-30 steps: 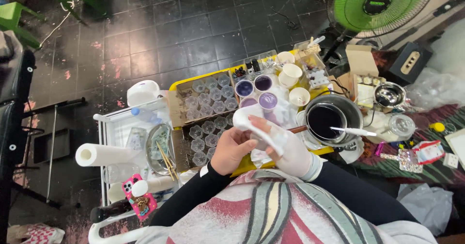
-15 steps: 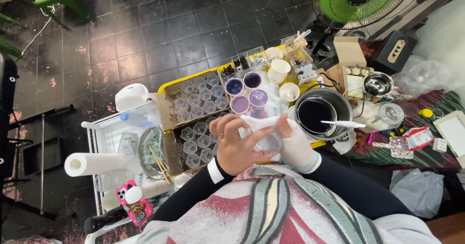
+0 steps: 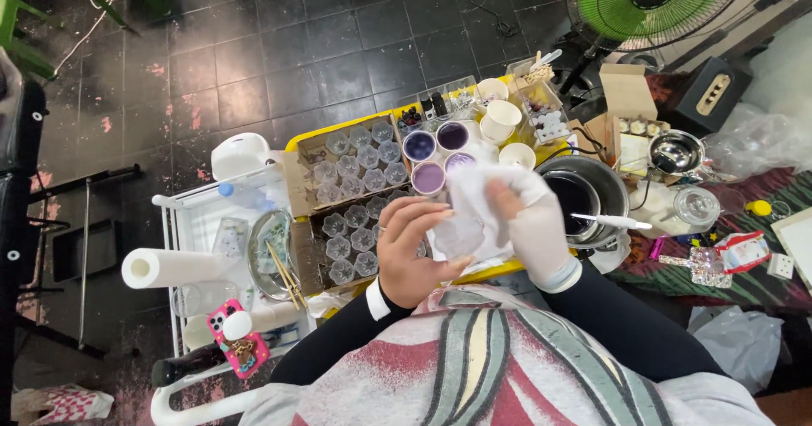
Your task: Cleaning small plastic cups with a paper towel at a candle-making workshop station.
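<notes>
Tissue [image 3: 482, 196], white, soft and crumpled, wraps a small clear glass cup [image 3: 459, 234] held above the yellow tray [image 3: 304, 141]. The bare left hand [image 3: 412, 251] curls its fingers around the cup; the white-gloved right hand [image 3: 531, 219] presses tissue against it. Three paper cups [image 3: 419, 146] hold purple liquid; a round steel pot [image 3: 613, 191] holds dark liquid.

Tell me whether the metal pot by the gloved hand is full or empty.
Neither empty nor brimful: the pot holds dark liquid below its rim, and a white tool lies across it. The right hand partly hides it.
</notes>
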